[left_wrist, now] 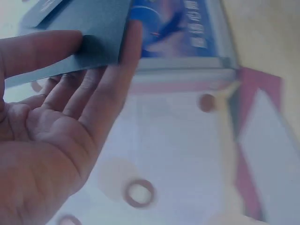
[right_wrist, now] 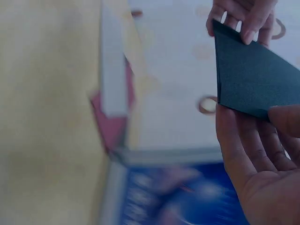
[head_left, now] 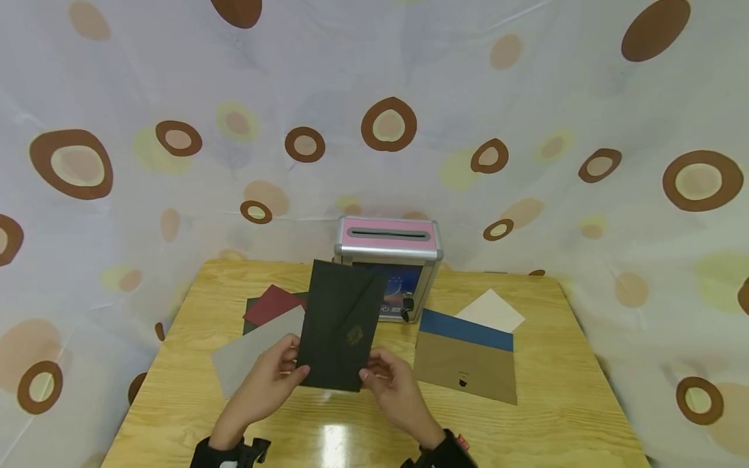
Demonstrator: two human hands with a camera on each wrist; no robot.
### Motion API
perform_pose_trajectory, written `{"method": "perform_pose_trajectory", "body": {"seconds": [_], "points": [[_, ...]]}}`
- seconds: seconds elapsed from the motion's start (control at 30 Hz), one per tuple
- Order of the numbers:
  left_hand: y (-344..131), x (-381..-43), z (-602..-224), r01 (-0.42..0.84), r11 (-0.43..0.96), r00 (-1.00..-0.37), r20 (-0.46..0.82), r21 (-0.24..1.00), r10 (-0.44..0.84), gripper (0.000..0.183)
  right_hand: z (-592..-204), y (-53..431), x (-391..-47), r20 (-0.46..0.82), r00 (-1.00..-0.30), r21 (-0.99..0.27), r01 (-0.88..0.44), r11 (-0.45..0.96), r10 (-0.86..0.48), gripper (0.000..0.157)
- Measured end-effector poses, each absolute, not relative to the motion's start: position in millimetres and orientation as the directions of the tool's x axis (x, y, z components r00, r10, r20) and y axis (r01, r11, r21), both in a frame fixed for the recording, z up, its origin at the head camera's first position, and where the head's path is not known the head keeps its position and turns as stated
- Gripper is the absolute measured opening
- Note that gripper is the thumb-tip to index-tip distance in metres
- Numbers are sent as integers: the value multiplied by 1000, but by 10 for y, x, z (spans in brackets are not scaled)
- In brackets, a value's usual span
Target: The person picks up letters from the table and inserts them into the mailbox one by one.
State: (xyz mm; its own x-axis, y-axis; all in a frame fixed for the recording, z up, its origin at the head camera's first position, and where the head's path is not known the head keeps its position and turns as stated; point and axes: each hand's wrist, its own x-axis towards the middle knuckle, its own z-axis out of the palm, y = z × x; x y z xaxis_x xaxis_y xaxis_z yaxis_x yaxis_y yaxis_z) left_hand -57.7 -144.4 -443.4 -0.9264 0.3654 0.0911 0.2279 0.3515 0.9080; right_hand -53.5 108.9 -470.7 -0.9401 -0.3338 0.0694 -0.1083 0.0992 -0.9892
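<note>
A dark green envelope [head_left: 342, 318] with a small gold emblem is held up lengthwise over the table by both hands. My left hand [head_left: 270, 380] pinches its lower left edge, thumb on the near face. On the lower right corner, my right hand [head_left: 398, 390] grips it the same way. The left wrist view shows the left thumb over the envelope [left_wrist: 105, 40] and the fingers behind it. In the right wrist view the envelope [right_wrist: 253, 75] spans between the hands. Behind it stands a box [head_left: 389, 244] with a pink slotted top, its front partly hidden.
Left of the box lie a maroon envelope [head_left: 272, 305], a grey envelope [head_left: 257, 351] and a dark green one [head_left: 251, 318] beneath. On the right, a brown envelope [head_left: 465, 364] and a blue one [head_left: 468, 330] overlap near a cream envelope [head_left: 491, 312]. A patterned curtain backs the wooden table [head_left: 556, 403].
</note>
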Motion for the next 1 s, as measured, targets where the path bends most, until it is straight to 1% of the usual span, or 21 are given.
{"method": "perform_pose_trajectory", "body": {"seconds": [0.07, 0.13, 0.23, 0.3, 0.4, 0.53, 0.63, 0.77, 1.0], "points": [[-1339, -736, -4241, 307, 332, -909, 172, 892, 379, 14, -4493, 1208, -703, 230, -915, -946, -290, 142, -332, 17], [-1232, -925, -4021, 378, 337, -891, 240, 862, 385, 17, -4273, 1315, -892, 372, -870, -879, -442, 178, -324, 15], [-1070, -1273, -3704, 437, 312, -870, 308, 844, 385, 21, -3934, 1452, -1213, 500, -812, -799, -567, 201, -300, 16], [-967, -1522, -3535, 462, 293, -860, 341, 837, 380, 22, -3706, 1526, -1432, 502, -818, -803, -562, 201, -280, 18], [-848, -1871, -3373, 466, 261, -860, 364, 845, 358, 22, -3397, 1595, -1700, 510, -819, -806, -562, 189, -263, 22], [-754, -2184, -3281, 458, 225, -868, 378, 860, 323, 22, -3140, 1651, -1940, 509, -813, -800, -568, 191, -283, 23], [-701, -2319, -3271, 458, 192, -869, 391, 868, 304, 20, -3145, 1707, -2134, 489, -823, -809, -552, 203, -288, 24], [-639, -2446, -3312, 455, 199, -874, 391, 868, 290, 19, -3280, 1768, -2366, 451, -852, -829, -510, 229, -264, 25], [-566, -2555, -3361, 447, 256, -885, 382, 857, 266, 14, -3415, 1803, -2505, 432, -871, -834, -484, 264, -234, 20]]}}
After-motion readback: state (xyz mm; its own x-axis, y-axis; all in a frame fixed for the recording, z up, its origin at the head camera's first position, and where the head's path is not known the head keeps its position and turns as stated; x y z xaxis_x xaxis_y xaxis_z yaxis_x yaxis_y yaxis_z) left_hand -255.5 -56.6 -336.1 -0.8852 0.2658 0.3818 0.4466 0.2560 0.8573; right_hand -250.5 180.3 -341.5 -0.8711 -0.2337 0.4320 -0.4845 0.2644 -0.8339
